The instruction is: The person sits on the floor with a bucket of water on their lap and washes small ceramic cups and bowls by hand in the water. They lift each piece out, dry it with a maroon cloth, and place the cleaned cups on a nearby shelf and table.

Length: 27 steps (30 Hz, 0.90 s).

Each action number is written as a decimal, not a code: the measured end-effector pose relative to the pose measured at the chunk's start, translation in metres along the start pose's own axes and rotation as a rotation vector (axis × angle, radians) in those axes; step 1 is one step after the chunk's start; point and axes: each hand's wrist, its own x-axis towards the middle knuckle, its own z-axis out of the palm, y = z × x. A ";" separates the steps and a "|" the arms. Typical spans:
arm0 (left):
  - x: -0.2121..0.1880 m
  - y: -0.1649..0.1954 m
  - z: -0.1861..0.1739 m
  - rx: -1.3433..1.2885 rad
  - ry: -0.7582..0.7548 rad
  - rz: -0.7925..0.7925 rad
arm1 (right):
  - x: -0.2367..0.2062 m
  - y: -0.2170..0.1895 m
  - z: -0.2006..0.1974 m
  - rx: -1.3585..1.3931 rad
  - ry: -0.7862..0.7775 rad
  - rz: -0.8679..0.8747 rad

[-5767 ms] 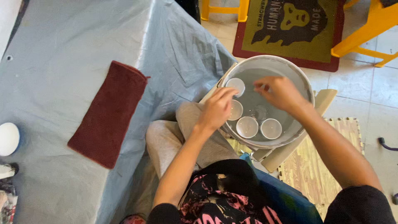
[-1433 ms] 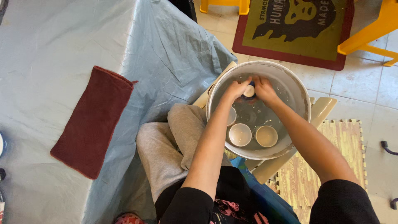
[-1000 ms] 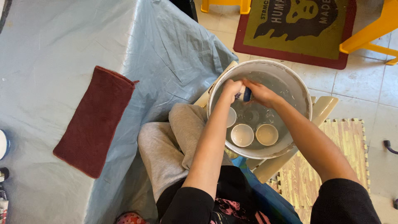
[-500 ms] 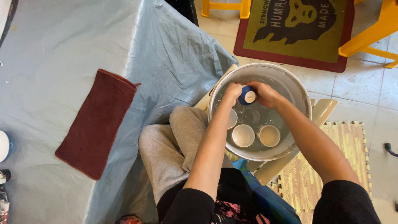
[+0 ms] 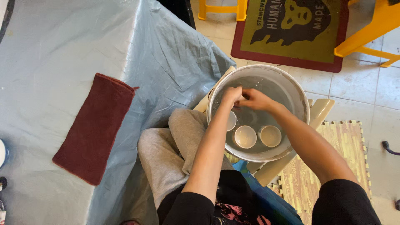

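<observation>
A round grey basin [image 5: 296, 89] of water rests on a pale stool in front of my knees. My left hand [image 5: 230, 95] and my right hand [image 5: 255, 100] meet over the far left part of the water, fingers curled together around a small cup that is almost hidden between them. Two small white bowls [image 5: 245, 136] [image 5: 271, 136] lie in the water nearer to me. A third bowl [image 5: 231, 121] is partly covered by my left forearm.
A dark red towel [image 5: 93, 129] lies on the table covered in blue-grey cloth [image 5: 62, 50] to my left. A printed floor mat [image 5: 291, 29], yellow chair legs [image 5: 362, 39] and a wood-patterned foam mat [image 5: 329, 154] surround the stool [image 5: 321, 111].
Half a second ago both hands held a small blue cup with a white inside just above the water. Now the hands are lower and closer together, and the cup is hidden.
</observation>
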 end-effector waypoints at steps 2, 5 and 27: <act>0.007 -0.002 0.004 0.144 0.022 0.063 | 0.000 0.001 0.000 -0.188 0.008 -0.067; 0.018 -0.005 0.009 0.287 0.021 0.111 | 0.000 0.000 -0.004 -0.401 -0.029 -0.119; 0.009 0.000 0.007 -0.171 -0.070 0.217 | -0.005 0.001 -0.008 -0.303 0.156 -0.166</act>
